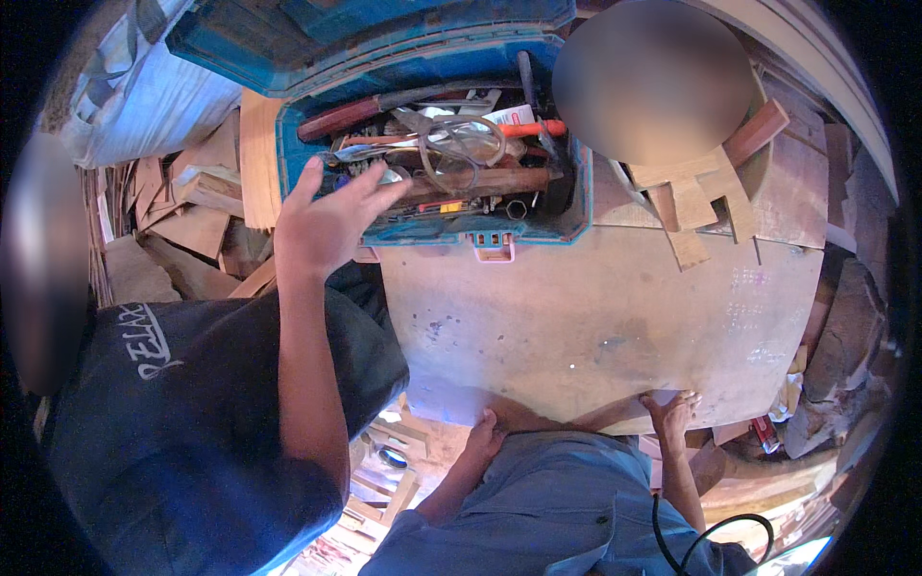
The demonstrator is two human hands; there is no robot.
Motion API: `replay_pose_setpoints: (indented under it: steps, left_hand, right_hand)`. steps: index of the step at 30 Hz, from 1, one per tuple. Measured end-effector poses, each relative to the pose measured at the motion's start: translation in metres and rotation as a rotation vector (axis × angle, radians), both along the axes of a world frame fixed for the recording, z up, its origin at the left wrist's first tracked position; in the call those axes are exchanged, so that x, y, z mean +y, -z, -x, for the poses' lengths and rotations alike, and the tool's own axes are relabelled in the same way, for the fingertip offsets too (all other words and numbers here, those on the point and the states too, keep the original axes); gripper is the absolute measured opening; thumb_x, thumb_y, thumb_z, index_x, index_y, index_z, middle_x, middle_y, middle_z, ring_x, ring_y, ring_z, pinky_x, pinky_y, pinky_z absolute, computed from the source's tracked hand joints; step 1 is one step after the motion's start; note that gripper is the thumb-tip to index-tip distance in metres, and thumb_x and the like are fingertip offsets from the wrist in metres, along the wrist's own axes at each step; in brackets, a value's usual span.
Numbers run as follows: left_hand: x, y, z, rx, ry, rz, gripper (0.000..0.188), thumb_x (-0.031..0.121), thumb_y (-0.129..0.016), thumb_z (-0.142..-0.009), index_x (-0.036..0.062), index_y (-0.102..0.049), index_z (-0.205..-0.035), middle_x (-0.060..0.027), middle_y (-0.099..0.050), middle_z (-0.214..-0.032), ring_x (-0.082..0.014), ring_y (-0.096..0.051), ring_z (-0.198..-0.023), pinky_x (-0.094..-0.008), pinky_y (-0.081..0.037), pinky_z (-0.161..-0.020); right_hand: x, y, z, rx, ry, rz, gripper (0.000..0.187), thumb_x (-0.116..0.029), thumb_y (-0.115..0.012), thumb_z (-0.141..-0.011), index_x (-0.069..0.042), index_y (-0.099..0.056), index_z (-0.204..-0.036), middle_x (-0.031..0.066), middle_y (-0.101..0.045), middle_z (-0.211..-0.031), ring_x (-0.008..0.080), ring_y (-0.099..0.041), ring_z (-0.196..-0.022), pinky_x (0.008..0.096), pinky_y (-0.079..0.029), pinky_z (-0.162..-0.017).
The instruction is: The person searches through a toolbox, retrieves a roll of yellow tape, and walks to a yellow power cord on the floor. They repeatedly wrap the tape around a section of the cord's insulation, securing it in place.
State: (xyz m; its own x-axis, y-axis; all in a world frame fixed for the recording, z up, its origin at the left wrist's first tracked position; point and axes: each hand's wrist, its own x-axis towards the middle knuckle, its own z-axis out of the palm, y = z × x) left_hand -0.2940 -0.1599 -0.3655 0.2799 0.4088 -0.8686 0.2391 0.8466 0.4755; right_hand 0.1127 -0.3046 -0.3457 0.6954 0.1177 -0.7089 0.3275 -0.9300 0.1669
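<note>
My left hand is at the near edge of the wooden tabletop; one finger points up, and the others are too hidden to read. My right hand rests open on the same edge, its fingers apart and nothing in them. At the far side stands an open blue toolbox, crowded with hand tools. A co-worker's hand reaches over its left part with spread fingers. Among the tools lie a red-handled tool, an orange-handled tool and a looped strap or cord.
Cut wooden pieces lie at the far right, beside a large blurred round shape. Wood offcuts pile up behind the co-worker at my left. A black cable loops by my right arm. More scraps surround the table's right side.
</note>
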Motion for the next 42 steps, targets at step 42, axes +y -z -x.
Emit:
replay_pose_setpoints:
  steps: [42]
  left_hand:
    - [-0.007,0.025,0.011,0.121,-0.55,0.497,0.057,0.043,-0.052,-0.101,0.0057,-0.039,-0.143,-0.0115,-0.05,-0.138,-0.028,-0.05,-0.125,-0.0457,-0.043,-0.106]
  right_hand:
    - [0.037,-0.021,-0.004,0.015,0.053,0.087,0.123,-0.053,-0.088,-0.061,0.026,-0.03,-0.136,0.0505,-0.028,-0.141,0.054,-0.029,-0.139,0.0487,-0.031,-0.115]
